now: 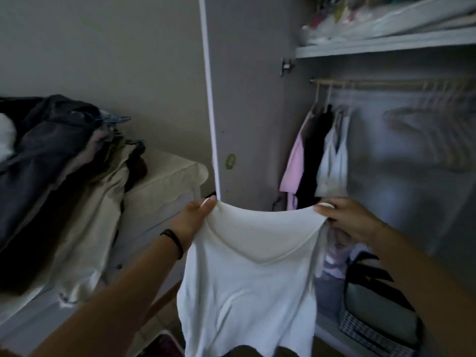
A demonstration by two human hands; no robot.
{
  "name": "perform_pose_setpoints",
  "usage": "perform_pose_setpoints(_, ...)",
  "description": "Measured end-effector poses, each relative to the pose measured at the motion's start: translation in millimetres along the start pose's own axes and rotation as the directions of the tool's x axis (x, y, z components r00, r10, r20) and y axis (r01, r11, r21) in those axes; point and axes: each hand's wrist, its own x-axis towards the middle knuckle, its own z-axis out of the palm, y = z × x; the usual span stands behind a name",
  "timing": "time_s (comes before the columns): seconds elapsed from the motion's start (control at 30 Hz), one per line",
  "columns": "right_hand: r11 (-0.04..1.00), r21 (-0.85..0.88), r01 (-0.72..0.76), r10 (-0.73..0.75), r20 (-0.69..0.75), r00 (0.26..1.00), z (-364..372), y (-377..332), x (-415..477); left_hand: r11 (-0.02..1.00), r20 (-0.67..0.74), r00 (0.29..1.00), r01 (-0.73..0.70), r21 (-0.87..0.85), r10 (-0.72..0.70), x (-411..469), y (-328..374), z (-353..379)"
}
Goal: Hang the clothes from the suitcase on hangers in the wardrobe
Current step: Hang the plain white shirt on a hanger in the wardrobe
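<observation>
White top (247, 266) right up front, spread out by its neckline and hanging straight down. Left hand (192, 220) pinching one corner of the neckline, grip closed on the fabric with thumb on top; right hand (347, 220) doing the same on the other corner. Thin black band (172, 239) round the left wrist. So, top not on a hanger yet, held in the air just in front of the open wardrobe (247, 99).

Low down inside on the right, a grey-green bag (378, 305) with black straps, sitting in or on a checked basket (365, 333), can't tell which. Some folded pale stuff beside it, too dark to make out.

Off to the left, big heap of dark and beige clothes (51, 150) on a white unit with a cream cloth (167, 176), blue hangers (116, 119) poking out the top.

Further back, wooden rail (373, 83) with a pink piece (292, 166), a black one (313, 155) and a white strappy one (333, 161) bunched at its left end, then empty hangers (425, 130), blurry. Up top, a shelf (386, 45) with plastic-bagged bits, also blurry.
</observation>
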Motion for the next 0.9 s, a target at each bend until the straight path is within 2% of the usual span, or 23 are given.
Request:
perform_pose_setpoints(0.2,0.991,-0.113,0.065,-0.086,-0.190,0.978,-88,10,19,0.987,0.071,0.988,-0.144,0.068,0.139,64,12,89)
perform_pose_setpoints(0.33,0.993,0.068,0.098,-0.076,-0.271,0.960,-136,14,44,0.952,0.112,0.962,-0.265,0.152,0.250,112,22,151)
perform_pose_setpoints(0.37,0.992,0.065,0.109,-0.086,-0.286,0.954,-147,14,52,0.954,0.115,0.962,-0.262,0.144,0.247,123,25,167)
perform_pose_setpoints(0.53,0.990,0.019,0.138,-0.122,-0.352,0.928,-207,17,94,0.993,0.173,0.979,-0.093,-0.075,0.105,177,34,250)
perform_pose_setpoints(0.67,0.990,-0.046,0.130,-0.138,-0.360,0.923,-244,14,125,0.960,0.250,0.968,0.051,-0.276,0.020,213,49,313)
perform_pose_setpoints(0.8,0.981,-0.165,0.104,-0.162,-0.396,0.904,-278,13,153,0.899,0.394,0.919,0.176,-0.402,-0.003,244,70,363)
perform_pose_setpoints(0.9,0.960,-0.259,0.102,-0.210,-0.436,0.875,-300,9,168,0.849,0.515,0.857,0.251,-0.465,0.029,272,89,393)
